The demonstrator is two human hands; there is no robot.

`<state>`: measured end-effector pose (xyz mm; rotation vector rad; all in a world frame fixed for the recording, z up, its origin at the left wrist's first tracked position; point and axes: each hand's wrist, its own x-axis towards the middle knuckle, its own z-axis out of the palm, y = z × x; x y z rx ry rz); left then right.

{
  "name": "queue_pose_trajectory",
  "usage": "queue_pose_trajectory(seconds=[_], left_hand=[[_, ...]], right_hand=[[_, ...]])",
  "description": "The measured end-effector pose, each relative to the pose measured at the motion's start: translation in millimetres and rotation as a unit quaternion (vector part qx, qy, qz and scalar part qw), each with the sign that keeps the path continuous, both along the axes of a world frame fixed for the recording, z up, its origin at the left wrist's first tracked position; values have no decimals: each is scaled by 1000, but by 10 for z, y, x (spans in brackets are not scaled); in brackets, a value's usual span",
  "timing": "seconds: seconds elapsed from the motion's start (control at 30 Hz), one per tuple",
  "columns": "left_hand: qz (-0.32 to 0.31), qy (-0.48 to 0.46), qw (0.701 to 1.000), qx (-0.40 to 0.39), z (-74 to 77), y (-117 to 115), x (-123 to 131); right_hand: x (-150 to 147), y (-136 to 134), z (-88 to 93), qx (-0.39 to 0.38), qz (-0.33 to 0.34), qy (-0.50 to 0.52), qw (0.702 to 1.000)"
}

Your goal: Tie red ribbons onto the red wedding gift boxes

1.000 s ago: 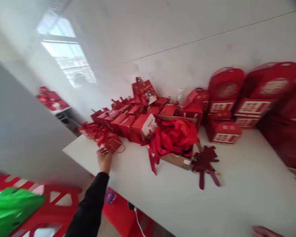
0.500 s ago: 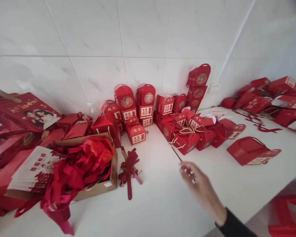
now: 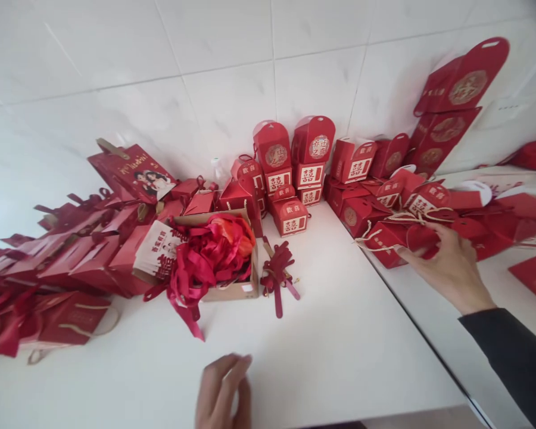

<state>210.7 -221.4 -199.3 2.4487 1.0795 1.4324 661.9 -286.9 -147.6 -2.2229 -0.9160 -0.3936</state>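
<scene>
Since half a second ago, the right hand has been carried from over the bare table seam to the heap of boxes on the right, and the left hand has come into view at the bottom edge.

The left hand is held over the white table with its fingers loosely together and nothing in it. The right hand is laid on a small red box, fingers spread over the top and thumb at the near edge; a closed grip is not shown. The box is judged to be thin folded card, so it is better taken by its walls than dragged by its pale cord handle, which looks tangled with its neighbours.

Further back, glossy red ribbons spill from a brown cardboard carton. Arch-topped boxes are stacked against the smooth tiled wall.
</scene>
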Motion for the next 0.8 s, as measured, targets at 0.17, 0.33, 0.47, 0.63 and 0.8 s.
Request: queue_pose_trajectory(seconds=[0.17,0.33,0.47,0.63,0.8], left_hand=[[-70,107,988,-89,37,74,545],[-62,153,982,-87,-15,184,818],[-55,150,984,-80,-45,183,924],[-46,126,989,-64,39,109,947],[29,50,998,-7,398,165,817]], right_hand=[[-324,-210,97,12,-2,45,999],[-845,-335,-47,64,113,32,991],[-1113,-292,-181,75,178,-14,981],[-1191,-259,-272,87,191,-26,977],[-1203,-282,-334,86,193,16,977]])
